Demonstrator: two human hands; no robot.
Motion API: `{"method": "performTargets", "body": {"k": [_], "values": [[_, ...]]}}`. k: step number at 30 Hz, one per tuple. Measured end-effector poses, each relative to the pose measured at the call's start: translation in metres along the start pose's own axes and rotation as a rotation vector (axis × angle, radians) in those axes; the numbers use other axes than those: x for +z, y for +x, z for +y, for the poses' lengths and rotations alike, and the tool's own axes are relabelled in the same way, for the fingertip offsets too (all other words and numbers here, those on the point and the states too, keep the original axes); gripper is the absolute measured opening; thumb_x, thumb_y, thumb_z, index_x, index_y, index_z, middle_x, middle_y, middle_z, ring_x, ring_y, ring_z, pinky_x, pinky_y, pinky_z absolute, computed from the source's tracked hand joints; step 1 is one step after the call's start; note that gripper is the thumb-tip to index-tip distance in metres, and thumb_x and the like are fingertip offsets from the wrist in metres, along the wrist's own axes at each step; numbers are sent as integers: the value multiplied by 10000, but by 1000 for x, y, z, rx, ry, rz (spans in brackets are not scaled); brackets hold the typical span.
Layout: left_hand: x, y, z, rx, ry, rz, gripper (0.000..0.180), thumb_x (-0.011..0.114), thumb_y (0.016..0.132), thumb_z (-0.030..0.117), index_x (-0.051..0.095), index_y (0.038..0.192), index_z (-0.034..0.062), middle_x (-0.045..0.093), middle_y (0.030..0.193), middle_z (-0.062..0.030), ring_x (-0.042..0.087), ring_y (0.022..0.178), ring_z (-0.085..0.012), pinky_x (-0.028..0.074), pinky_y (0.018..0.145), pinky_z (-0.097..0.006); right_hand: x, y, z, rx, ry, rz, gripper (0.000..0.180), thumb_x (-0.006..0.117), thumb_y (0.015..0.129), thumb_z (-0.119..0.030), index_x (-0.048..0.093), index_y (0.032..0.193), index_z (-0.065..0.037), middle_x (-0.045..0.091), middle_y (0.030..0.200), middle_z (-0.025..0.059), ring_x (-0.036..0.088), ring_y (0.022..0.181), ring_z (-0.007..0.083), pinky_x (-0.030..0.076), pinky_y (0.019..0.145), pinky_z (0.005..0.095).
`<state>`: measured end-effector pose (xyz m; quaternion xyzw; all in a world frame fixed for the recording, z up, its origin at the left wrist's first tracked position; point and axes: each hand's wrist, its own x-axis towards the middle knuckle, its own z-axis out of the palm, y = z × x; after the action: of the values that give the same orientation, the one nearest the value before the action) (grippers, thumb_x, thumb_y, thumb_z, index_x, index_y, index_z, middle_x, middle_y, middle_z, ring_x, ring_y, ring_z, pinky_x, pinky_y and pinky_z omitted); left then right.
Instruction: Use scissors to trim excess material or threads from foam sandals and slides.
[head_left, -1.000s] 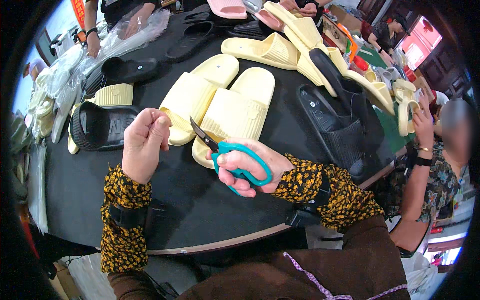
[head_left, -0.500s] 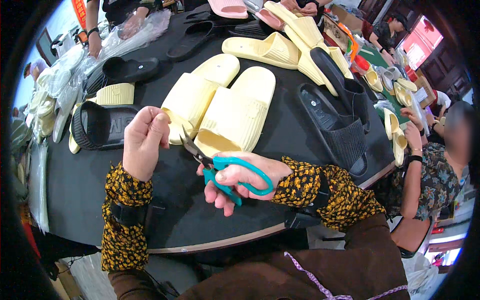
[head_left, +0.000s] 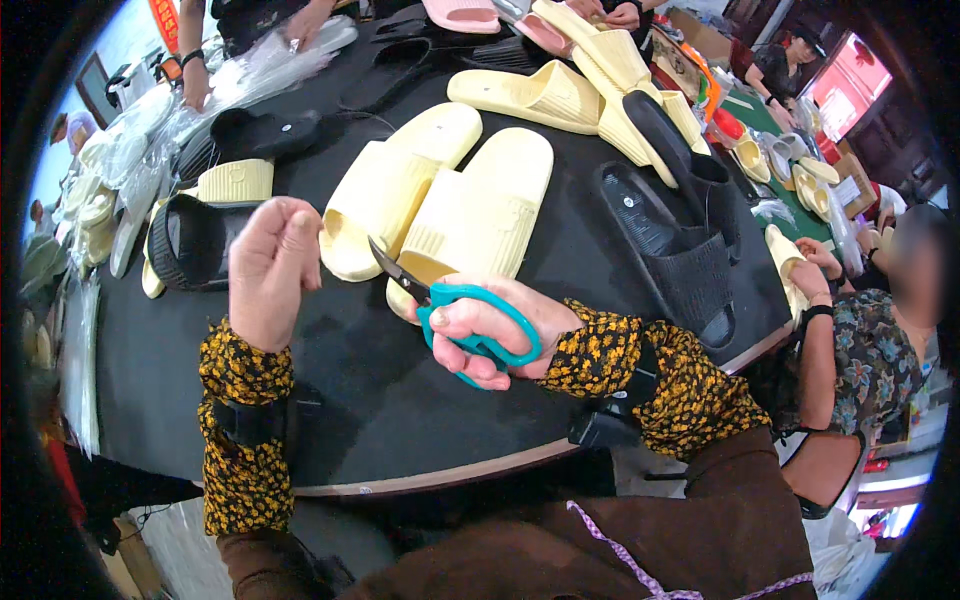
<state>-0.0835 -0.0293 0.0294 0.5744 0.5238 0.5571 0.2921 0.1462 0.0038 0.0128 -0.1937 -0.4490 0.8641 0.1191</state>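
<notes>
My right hand (head_left: pixel 545 325) grips a pair of scissors (head_left: pixel 450 294) with teal handles. Their dark blades look closed and point up and left, over the heel end of a pale yellow slide sandal (head_left: pixel 484 215). A matching slide sandal (head_left: pixel 374 195) lies against it on the left. My left hand (head_left: pixel 266 280) is raised left of the pair, thumb and fingers pinched together. Whatever is in that pinch, if anything, is too small to make out. Neither hand appears to touch the sandals.
Black slides (head_left: pixel 672 265) lie to the right, with more yellow slides (head_left: pixel 535 97) behind. At left are another black slide (head_left: pixel 190 245) and clear plastic bags (head_left: pixel 125 165). A co-worker (head_left: pixel 860 350) sits at the right; others work across the black table (head_left: pixel 400 430).
The scissor blades have gone from parted to closed, and my right hand has risen slightly. My left hand has moved a little left and up, away from the sandals.
</notes>
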Motion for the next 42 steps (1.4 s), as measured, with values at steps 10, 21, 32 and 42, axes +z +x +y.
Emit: {"method": "performTargets", "body": {"k": [10,21,32,42], "values": [[-59,-134,77,-40,418,129,156,466,898,111,503,795,0,466,597,-9,400,470,-58,305,419,-206,-4,-7,-7,-65,10,133,316,489,852,-187,447,1112,-11,529,677,70,457,460,99,371,369,237],[-128,-300,23,-687,834,-52,111,573,798,90,571,748,-9,578,603,-152,595,530,-245,444,508,-305,-1,-6,-8,-74,-18,161,306,498,842,-165,458,1110,-23,517,673,58,446,465,99,364,369,235],[-81,-194,84,-617,442,-324,179,531,822,41,573,978,-35,625,876,-160,616,759,-235,497,683,-303,-1,-4,-4,-149,-13,209,268,525,844,-143,464,1085,-43,526,660,51,469,445,105,382,364,232],[1,27,40,198,789,-481,363,609,794,203,524,1095,20,539,1090,-182,471,1073,-328,369,918,-377,-8,0,-10,-471,-12,361,285,559,833,-108,479,1097,-40,543,690,43,505,465,85,403,371,212]]}}
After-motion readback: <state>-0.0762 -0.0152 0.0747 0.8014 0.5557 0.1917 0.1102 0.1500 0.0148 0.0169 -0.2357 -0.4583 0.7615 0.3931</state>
